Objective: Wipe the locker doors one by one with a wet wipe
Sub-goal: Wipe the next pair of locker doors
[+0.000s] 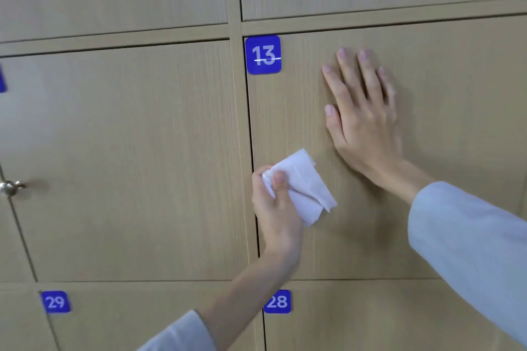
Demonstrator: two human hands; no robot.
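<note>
Take the blue number plate 13 point(263, 55) as the landmark: it sits in the top left corner of the locker door point(445, 151) now being worked on. Just to the right of that plate, the right hand point(362, 111) lies flat against the door, fingers straight and slightly spread, holding nothing. Below the plate and a little to its right, the left hand point(275, 202) pinches the wet wipe point(303, 188), thumb and curled fingers clamped on one bunched corner while the rest of the sheet hangs loose (half unfolded, creased) in front of the door's lower left area. Whether the loose part touches the wood I cannot tell.

Further below the plate are the plates 28 point(277, 301) and 29 point(55, 301) on the row underneath; far to its left and lower, a metal knob point(11, 187) sits at the edge of the neighbouring door.

What could go wrong, as I judge it: gripped by one corner, the wipe may drag or fold over itself instead of lying flat, so the stroke would leave streaks or miss patches, especially around the plate's edges. The bracing palm covers part of the panel, and that patch could be skipped if the hand is not shifted. Pressing hard near the hinge-side gap might also rattle or nudge the door
</note>
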